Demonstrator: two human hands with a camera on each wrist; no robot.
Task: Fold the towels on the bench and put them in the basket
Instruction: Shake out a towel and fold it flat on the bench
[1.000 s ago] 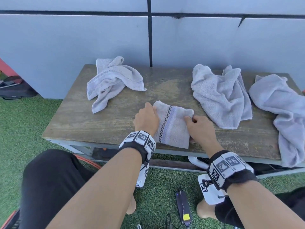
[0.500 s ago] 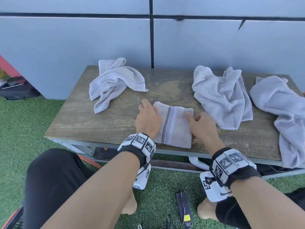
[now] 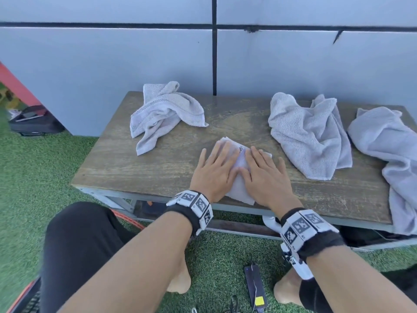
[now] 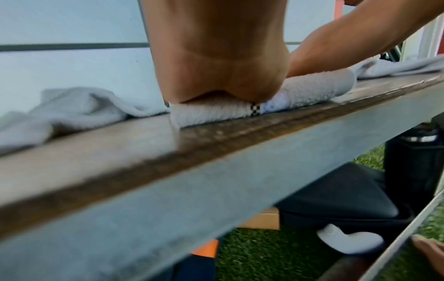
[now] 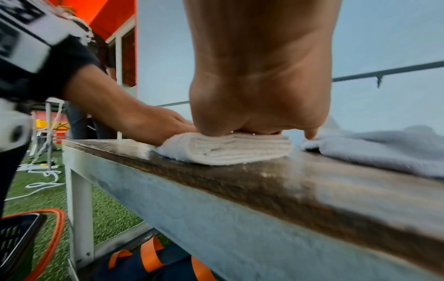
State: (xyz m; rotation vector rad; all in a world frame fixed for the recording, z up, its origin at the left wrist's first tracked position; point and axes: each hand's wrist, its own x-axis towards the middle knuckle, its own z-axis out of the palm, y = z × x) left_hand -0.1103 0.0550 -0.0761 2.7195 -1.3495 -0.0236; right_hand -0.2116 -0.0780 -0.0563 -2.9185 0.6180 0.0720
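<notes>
Both the left hand (image 3: 215,170) and right hand (image 3: 265,175) lie flat, fingers straight, pressing the small folded white towel (image 3: 240,162). It sits near the front edge of the worn brown wooden tabletop (image 3: 158,168).

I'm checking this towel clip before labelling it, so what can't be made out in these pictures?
- Folded towel, head view: mostly covered by left hand and right hand.
- Fingers, both wrist views: hidden behind the palms.
- Rightmost towel, head view: cut off by the frame edge.
- Basket, right wrist view: only an orange rim shows at the frame corner.
</notes>
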